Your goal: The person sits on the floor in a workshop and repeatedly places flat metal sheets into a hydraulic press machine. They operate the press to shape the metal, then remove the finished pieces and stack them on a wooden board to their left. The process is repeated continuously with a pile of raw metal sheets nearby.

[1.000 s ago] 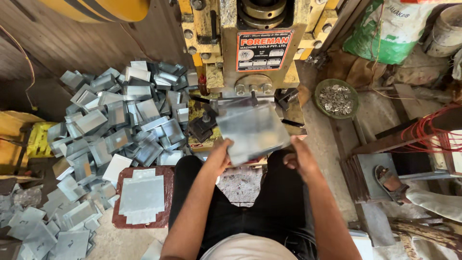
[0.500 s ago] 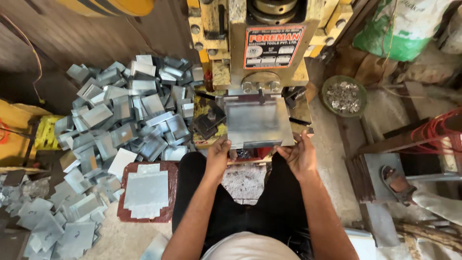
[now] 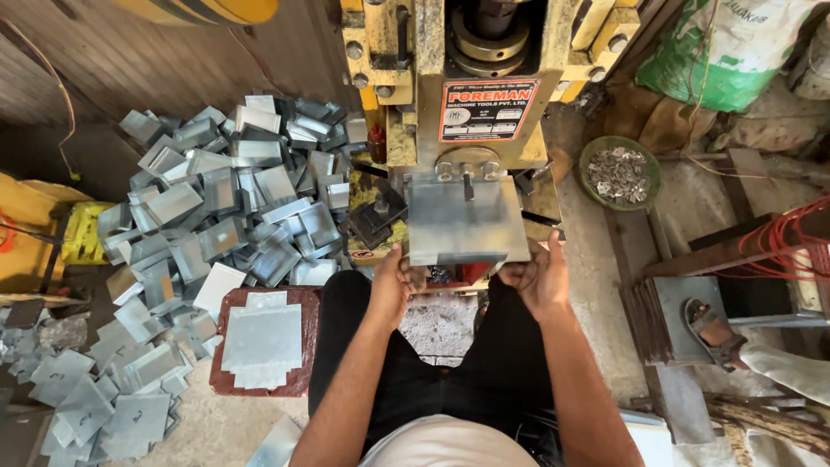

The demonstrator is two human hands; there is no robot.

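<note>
Sheet metal, a flat grey rectangular blank (image 3: 467, 220), lies level on the bed of a yellow power press, its far edge pushed in under the ram and its near edge sticking out towards the person. The left hand (image 3: 393, 285) has its grip clenched on the near left corner of the blank, thumb on top. The right hand (image 3: 536, 277) grasps the near right corner, though its fingers curl beneath the edge and how far they wrap cannot quite be made out. Both forearms reach forward over dark trousers (image 3: 432, 363).

Just left of the person's knee sits a reddish-brown board (image 3: 226, 346) on the floor, carrying a small stack of flat notched grey blanks (image 3: 262, 339). Further left, loose folded grey metal pieces (image 3: 95, 398) are scattered over the floor. Beyond the board rises a large heap of folded grey sheet-metal boxes (image 3: 225, 203), reaching up to the press's left side. To the right, another person's sandalled foot (image 3: 711, 329) rests on a dark metal block (image 3: 666, 316).

Farther off, the yellow power press (image 3: 389, 52) stands upright with a red-and-white plate (image 3: 487, 110) on its front. Right of it sits a round green dish of small metal offcuts (image 3: 619, 171), and behind that a green-and-white sack (image 3: 735, 47).
</note>
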